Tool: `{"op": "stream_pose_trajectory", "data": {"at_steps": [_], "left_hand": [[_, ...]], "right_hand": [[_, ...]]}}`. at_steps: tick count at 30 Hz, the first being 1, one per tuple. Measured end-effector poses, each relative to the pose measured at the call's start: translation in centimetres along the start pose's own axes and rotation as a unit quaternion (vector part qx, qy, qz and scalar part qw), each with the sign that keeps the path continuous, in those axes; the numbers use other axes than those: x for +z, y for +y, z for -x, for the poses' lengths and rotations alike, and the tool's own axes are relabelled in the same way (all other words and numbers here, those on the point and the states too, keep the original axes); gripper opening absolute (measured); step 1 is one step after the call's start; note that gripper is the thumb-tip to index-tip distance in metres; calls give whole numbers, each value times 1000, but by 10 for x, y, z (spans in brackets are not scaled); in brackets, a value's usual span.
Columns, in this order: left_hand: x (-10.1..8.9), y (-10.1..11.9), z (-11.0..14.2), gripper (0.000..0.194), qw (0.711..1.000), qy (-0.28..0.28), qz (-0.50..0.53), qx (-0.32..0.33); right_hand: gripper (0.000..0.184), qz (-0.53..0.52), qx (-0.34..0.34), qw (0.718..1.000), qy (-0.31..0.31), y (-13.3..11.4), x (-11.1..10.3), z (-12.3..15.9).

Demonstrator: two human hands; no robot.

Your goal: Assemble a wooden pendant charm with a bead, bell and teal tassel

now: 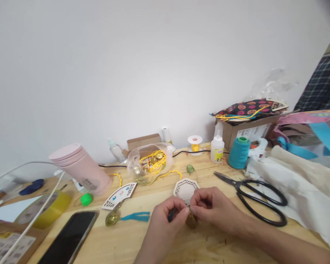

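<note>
My left hand [167,216] and my right hand [211,207] meet near the front middle of the wooden table [143,242], fingers pinched together. Between the fingertips sits a small brass bell [191,221]. A white octagonal wooden frame [184,188] lies just beyond my fingers, touching them, with a yellow cord [167,174] running from it to a clear plastic bag of bells [150,163]. My left hand also pinches something thin and dark that I cannot make out.
Black scissors [258,198] lie right of my hands, white cloth [299,190] beyond. A fan-shaped ornament with teal tassel [121,205], a phone [71,236], pink tumbler [81,168], tape roll [48,209], glue bottle [217,148], teal thread spool [239,152] and cardboard box [250,128] stand around.
</note>
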State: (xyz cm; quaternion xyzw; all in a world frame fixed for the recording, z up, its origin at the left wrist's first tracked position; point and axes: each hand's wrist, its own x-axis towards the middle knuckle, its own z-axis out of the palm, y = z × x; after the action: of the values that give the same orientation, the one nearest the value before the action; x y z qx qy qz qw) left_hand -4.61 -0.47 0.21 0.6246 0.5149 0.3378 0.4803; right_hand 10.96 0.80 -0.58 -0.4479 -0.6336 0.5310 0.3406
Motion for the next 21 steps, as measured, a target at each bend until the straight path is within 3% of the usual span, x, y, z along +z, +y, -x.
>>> {"op": "stream_pose_trajectory", "data": {"at_steps": [9, 21], "left_hand": [[3, 0, -2, 9, 998, 44, 13, -39], [6, 1, -4, 8, 991, 28, 133, -15]], "right_hand": [[7, 148, -99, 982, 58, 1, 1, 3], [8, -16, -41, 999, -3, 5, 5, 0]]}}
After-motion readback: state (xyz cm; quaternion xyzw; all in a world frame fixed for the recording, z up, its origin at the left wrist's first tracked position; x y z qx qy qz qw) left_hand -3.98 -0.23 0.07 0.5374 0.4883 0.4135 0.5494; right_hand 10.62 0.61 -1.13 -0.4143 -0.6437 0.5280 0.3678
